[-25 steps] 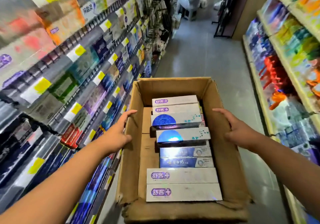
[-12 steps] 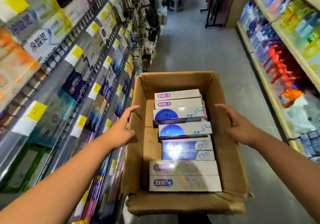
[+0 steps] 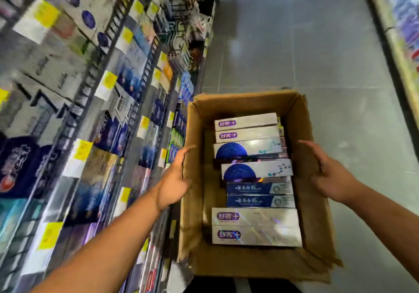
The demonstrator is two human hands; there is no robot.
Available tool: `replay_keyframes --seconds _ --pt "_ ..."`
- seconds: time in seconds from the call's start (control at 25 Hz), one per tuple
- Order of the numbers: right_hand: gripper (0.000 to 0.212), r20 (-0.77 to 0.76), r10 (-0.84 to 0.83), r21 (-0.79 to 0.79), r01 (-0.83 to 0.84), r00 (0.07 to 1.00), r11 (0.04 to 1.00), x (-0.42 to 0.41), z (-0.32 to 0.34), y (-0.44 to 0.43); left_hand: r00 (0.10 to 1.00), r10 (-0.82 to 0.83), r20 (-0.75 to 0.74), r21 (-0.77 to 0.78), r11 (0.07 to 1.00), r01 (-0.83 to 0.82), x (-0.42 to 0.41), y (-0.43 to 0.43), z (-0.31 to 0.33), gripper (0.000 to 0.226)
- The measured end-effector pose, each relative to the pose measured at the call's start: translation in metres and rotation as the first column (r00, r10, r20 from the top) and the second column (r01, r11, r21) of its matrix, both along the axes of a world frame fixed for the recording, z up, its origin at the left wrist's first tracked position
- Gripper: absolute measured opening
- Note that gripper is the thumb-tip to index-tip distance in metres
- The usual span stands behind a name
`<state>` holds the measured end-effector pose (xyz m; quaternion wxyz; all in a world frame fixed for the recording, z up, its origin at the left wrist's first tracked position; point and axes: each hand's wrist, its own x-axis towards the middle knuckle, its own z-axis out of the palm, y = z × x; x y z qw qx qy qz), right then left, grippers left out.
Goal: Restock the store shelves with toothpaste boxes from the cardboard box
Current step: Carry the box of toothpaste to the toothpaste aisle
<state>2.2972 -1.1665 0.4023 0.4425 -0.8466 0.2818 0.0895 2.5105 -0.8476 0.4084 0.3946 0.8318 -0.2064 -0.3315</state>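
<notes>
Currently: cardboard box [image 3: 247, 101] carried between 2 flat hands, 8 toothpaste boxes [image 3: 255, 224] showing inside.
Left hand [image 3: 173, 180] and right hand [image 3: 331, 176] press opposite walls, fingers extended, not curled; stock lies between the fingertips. Step judged: positioning box beside shelves [image 3: 133, 113]. Advice: squeeze evenly, hold level, since soft walls may bow. Shelves sit just beside left fingers; open floor [image 3: 294, 43] lies beyond right fingers and ahead.

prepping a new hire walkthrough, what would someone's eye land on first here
An open cardboard box fills the lower middle, with toothpaste boxes lying flat in a row inside it. The left hand and right hand sit on its side walls. Packed shelves with yellow price tags run along the left, blurred.
</notes>
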Motion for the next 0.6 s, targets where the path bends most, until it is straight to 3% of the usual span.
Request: replay_keyframes --seconds 0.16,0.4,0.6 --pt "0.100 -0.104 -0.022 -0.041 0.018 0.994 0.999 0.046 -0.100 -0.015 0.999 0.006 -0.050 0.014 1.000 -0.005 0.056 -0.018 -0.107 0.086" --pt "0.102 -0.122 -0.083 0.024 0.087 0.989 0.996 0.086 -0.274 -0.024 0.993 -0.058 -0.103 0.003 0.998 0.058 0.111 -0.040 -0.276 0.086" --pt "0.093 -0.167 -0.124 0.020 0.129 0.978 0.991 0.108 -0.408 -0.018 0.995 -0.062 -0.077 0.182 0.981 0.075 0.133 -0.040 -0.415 0.100"
